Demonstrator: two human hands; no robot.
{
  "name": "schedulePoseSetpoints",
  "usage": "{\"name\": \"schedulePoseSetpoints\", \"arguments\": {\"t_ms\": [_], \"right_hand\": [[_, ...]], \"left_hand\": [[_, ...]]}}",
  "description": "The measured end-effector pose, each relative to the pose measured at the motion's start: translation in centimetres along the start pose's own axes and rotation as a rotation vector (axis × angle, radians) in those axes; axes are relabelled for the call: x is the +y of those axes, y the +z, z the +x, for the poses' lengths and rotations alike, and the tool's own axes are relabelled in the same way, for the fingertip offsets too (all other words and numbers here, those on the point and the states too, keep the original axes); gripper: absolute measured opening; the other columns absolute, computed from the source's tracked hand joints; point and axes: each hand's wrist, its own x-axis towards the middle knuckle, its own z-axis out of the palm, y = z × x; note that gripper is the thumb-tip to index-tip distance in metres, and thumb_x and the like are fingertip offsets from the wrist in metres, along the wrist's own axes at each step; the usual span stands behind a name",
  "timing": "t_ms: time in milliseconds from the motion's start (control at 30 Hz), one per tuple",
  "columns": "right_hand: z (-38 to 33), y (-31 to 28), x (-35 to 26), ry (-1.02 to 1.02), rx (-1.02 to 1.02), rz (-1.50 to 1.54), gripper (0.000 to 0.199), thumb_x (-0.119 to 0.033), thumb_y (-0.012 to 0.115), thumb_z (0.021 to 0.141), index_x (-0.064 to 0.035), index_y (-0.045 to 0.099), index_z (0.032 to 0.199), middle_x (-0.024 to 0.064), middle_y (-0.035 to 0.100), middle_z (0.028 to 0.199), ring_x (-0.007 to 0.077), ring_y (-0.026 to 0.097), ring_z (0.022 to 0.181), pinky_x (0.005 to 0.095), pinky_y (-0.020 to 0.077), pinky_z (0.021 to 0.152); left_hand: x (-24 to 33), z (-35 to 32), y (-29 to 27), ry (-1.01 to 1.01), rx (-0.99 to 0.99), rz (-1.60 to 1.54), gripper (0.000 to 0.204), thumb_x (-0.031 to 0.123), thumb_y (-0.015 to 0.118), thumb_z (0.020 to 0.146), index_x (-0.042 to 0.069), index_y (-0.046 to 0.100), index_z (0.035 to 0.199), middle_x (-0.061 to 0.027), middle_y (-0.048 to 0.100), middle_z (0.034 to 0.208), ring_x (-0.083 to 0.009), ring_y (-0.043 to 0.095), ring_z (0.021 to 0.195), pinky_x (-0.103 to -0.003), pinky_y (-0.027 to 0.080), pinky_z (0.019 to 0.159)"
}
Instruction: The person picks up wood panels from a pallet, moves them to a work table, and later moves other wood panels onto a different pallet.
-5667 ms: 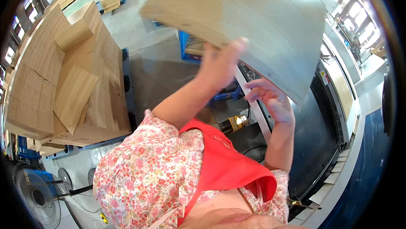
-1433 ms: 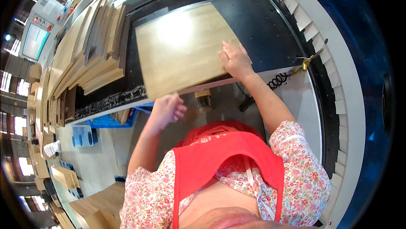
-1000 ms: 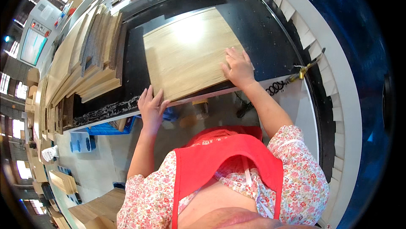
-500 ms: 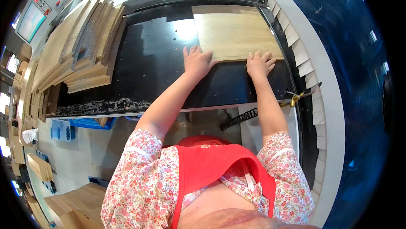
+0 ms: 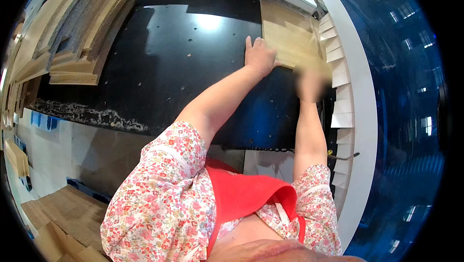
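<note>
A pale wood-grain board (image 5: pixel 290 32) lies flat on the black machine table (image 5: pixel 193 73), towards the right side. My left hand (image 5: pixel 261 58) is at the board's near left corner, palm down with fingers spread, touching its edge. On the near right part of the board's edge is my right hand (image 5: pixel 311 80); it is blurred, so its fingers do not show. The board's right side lies close against the white pleated cover (image 5: pixel 340 73). Both forearms reach forward over the table's front edge.
Cut boards (image 5: pixel 72 30) stand stacked on the table's left side. A white curved frame (image 5: pixel 365 93) borders the right. A dark coiled hose (image 5: pixel 256 149) hangs at the front edge. More boards (image 5: pixel 67 209) are stacked low at the left.
The board has slid right, up to the pleated cover, with both hands moving right along its near edge. The view has shifted too, and the stacked boards sit farther left in it.
</note>
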Motion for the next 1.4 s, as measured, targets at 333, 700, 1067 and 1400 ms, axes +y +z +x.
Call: {"name": "schedulePoseSetpoints", "arguments": {"t_ms": [333, 700, 1067, 1400], "right_hand": [[0.7, 0.4, -4.0, 0.458, -0.504, -0.020, 0.065, -0.053, 0.049, 0.085, -0.0036, 0.051, 0.127, 0.0191, 0.056, 0.123, 0.0389, 0.057, 0.107, 0.0479, 0.0456, 0.089], [1.9, 4.1, -1.4, 0.625, -0.537, 0.009, 0.074, -0.061, 0.030, 0.088, -0.0044, 0.050, 0.130, 0.0291, 0.044, 0.134, 0.0500, 0.034, 0.127, 0.0604, 0.0268, 0.102], [1.7, 2.8, -2.9, 0.669, -0.517, -0.015, 0.072, -0.060, 0.032, 0.088, -0.0035, 0.049, 0.130, 0.0316, 0.041, 0.135, 0.0495, 0.033, 0.127, 0.0600, 0.0256, 0.102], [1.2, 2.8, -3.4, 0.666, -0.494, -0.024, 0.074, -0.060, 0.030, 0.088, -0.0053, 0.038, 0.138, 0.0350, 0.035, 0.137, 0.0473, 0.029, 0.131, 0.0555, 0.0256, 0.103]], "left_hand": [[-0.1, -0.4, 1.7, -0.066, 0.130, 0.129, 0.029, 0.033, 0.060, 0.081, 0.018, 0.069, 0.105, -0.0146, 0.058, 0.106, -0.0312, 0.047, 0.116, -0.058, 0.019, 0.104], [0.6, -0.6, 0.3, -0.106, -0.079, -0.092, 0.037, 0.047, 0.067, 0.073, 0.019, 0.073, 0.098, -0.0092, 0.064, 0.105, -0.0314, 0.047, 0.113, -0.063, 0.005, 0.109], [0.4, -0.7, -0.3, -0.065, -0.108, -0.077, 0.050, 0.055, 0.064, 0.073, 0.015, 0.071, 0.103, -0.0086, 0.063, 0.107, -0.0293, 0.048, 0.112, -0.062, 0.006, 0.109], [0.4, -1.1, -0.3, -0.079, -0.026, -0.063, 0.042, 0.053, 0.064, 0.073, 0.018, 0.072, 0.095, -0.0095, 0.063, 0.103, -0.0268, 0.050, 0.110, -0.061, 0.012, 0.110]]}}
